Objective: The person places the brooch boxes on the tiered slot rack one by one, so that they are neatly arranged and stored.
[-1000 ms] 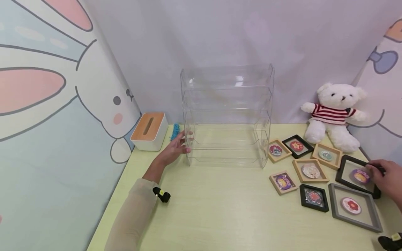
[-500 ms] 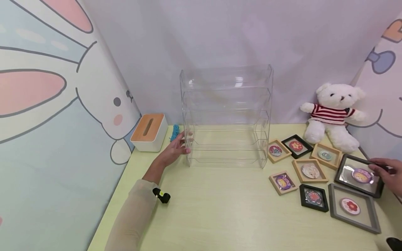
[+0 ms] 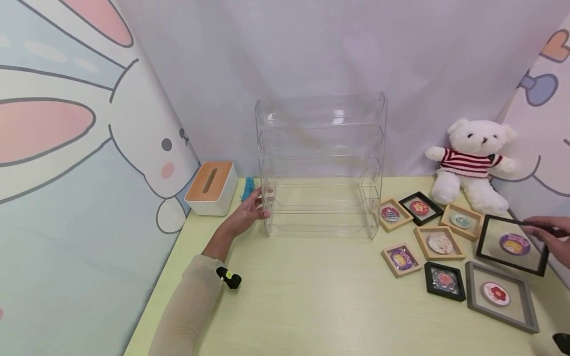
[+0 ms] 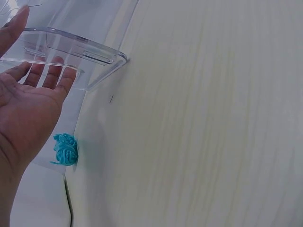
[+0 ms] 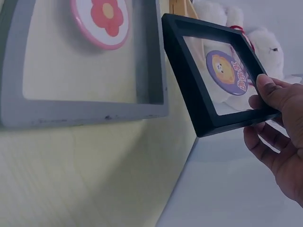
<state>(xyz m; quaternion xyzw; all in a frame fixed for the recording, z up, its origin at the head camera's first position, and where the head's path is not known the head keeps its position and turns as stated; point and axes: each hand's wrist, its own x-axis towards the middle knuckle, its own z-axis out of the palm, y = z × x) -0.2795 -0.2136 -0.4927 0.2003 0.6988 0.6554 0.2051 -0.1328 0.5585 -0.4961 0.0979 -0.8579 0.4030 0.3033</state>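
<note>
At the left side of a clear acrylic display rack (image 3: 320, 220), my left hand (image 3: 244, 217) holds the side panel, thumb at the front edge. In the left wrist view its fingers (image 4: 53, 75) show through the clear plastic. My right hand (image 3: 554, 240) pinches the right side of a black floating display frame (image 3: 512, 264), which stands tilted up. A purple oval badge (image 5: 227, 71) with a cartoon face sits in its clear film. Close below lies a grey frame (image 3: 503, 316) with a red-flower badge (image 3: 496, 294).
Several smaller wooden and black frames, among them a wooden one (image 3: 438, 256), lie right of the rack. A white teddy bear (image 3: 478, 138) sits behind them. A tissue box (image 3: 211, 190) and blue yarn (image 3: 248, 189) stand at the left.
The black frame has come up from beside the grey frame and tilted more upright, shifting slightly right in my right hand. My left hand stays at the rack.
</note>
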